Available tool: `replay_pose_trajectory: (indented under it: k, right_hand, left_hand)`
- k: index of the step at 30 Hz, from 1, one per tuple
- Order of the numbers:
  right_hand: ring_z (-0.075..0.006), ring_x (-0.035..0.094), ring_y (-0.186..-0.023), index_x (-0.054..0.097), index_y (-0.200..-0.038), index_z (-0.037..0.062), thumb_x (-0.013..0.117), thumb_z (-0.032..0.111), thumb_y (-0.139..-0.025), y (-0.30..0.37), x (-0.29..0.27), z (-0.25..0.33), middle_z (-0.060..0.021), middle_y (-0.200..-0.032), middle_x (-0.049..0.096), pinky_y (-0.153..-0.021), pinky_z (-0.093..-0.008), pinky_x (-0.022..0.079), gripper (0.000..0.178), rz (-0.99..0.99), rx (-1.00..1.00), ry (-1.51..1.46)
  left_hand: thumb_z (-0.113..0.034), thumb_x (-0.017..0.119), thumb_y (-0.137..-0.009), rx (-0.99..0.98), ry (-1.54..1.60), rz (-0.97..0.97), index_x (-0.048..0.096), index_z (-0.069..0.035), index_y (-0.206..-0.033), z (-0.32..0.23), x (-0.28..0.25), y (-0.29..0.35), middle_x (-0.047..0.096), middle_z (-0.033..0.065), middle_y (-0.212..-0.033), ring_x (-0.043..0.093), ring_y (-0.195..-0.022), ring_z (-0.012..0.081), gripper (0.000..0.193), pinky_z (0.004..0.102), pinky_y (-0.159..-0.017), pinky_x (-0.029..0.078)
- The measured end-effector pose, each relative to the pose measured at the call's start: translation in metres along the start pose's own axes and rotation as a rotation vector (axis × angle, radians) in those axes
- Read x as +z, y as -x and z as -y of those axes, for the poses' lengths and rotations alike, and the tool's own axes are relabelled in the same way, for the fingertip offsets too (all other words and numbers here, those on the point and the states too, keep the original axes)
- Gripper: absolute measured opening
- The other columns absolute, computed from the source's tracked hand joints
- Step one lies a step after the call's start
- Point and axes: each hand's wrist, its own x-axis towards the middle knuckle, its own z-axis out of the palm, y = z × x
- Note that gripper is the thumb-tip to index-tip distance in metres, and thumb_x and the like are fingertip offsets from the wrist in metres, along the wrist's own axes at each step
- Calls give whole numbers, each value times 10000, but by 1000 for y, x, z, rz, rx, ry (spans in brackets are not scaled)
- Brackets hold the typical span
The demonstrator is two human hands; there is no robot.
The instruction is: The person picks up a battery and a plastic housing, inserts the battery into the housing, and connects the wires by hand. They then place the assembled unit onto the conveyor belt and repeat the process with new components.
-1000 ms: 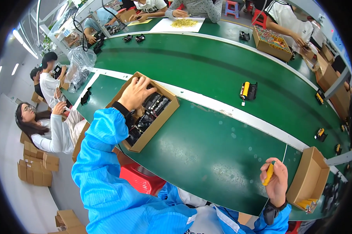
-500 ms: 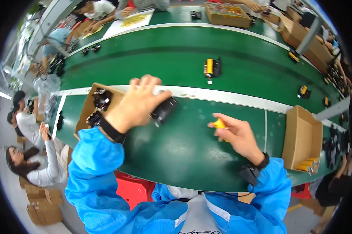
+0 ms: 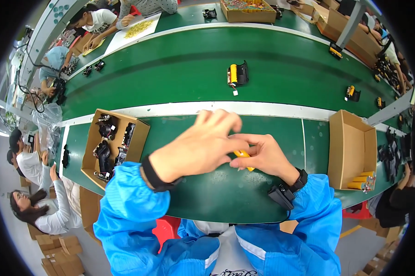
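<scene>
My right hand pinches a yellow cylindrical battery between thumb and fingers, over the near green table. Against it comes my left hand, back upward, fingers bent and their tips meeting the right hand's. Whatever the left hand grips is hidden beneath it; the black housing it had hold of earlier does not show now. Left of that hand stands a cardboard box of black housings. To the right, another cardboard box has several yellow batteries at its near end.
Beyond a white rail runs a green belt; on it lies a black housing with a yellow battery. Metal posts rise at the right. A small black device hangs by my right wrist. Other people sit around the belt.
My left hand has moved right, away from the box of housings, and met my right hand. The black housing has gone from sight. The whole view has shifted slightly.
</scene>
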Motion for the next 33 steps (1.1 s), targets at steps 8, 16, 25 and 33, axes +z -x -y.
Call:
replay_pose_trajectory:
  k: [8,16,25,33]
  right_hand:
    - [-128,664,-790,573,-1115,-24,671,11,-905,4,-4,-2,-70,-936,659,-691,-252,541,234,98,-83,-114]
    - [-122,633,-703,584,-1031,-10,560,124,-1003,-10,11,-8,-64,-834,649,-648,-260,507,139,19,-79,-224]
    - [-127,622,-616,580,-1000,-17,547,103,-1008,-48,66,-22,-59,-737,640,-600,-258,508,125,-142,-81,-116]
    - [-172,631,-842,612,-1006,-8,559,84,-985,-88,86,-31,-89,-975,679,-791,-288,508,108,-325,-198,128]
  left_hand:
    - [-83,743,-784,20,392,-214,714,-163,-901,17,26,7,499,62,-1088,446,-1075,265,144,370,-975,309]
    - [-113,728,-829,-163,613,-441,673,-96,-1070,28,52,33,506,115,-1136,450,-1101,277,248,383,-988,324]
    - [-197,692,-859,-587,183,-284,482,118,-1251,58,94,73,547,222,-1070,542,-985,370,545,445,-855,451]
    - [-157,675,-839,-559,176,-402,452,151,-1245,67,107,81,552,243,-1037,551,-938,377,557,446,-836,463]
